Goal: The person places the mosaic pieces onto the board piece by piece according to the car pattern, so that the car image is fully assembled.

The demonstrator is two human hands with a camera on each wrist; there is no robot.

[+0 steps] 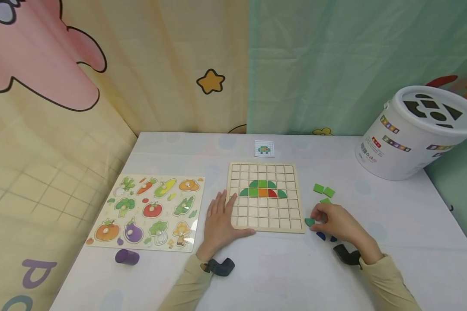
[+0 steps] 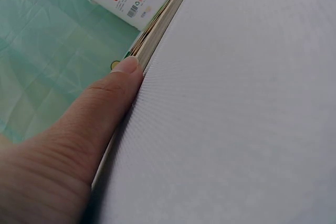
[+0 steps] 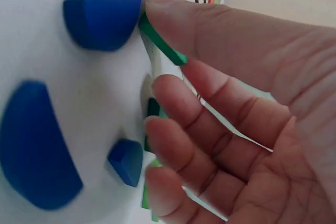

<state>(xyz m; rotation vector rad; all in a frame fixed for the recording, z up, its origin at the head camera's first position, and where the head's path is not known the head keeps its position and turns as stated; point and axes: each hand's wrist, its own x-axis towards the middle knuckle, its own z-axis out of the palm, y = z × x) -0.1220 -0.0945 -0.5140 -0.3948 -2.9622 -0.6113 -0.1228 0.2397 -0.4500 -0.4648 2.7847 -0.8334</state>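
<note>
My left hand rests on the lower left corner of a wooden grid board, its fingers straight and the thumb along the front edge. Green, orange and red pieces form a stepped, rounded shape on the board. Just off the board's lower right corner, my right hand pinches a dark green rounded piece between thumb and index finger. Blue rounded pieces lie by that hand in the right wrist view. Beyond its fingers are light green squares.
A vegetable puzzle board lies at the left, with a purple cylinder in front of it. Behind the grid board is a small pattern card. A large white bucket with a shape-cutout lid stands at the back right.
</note>
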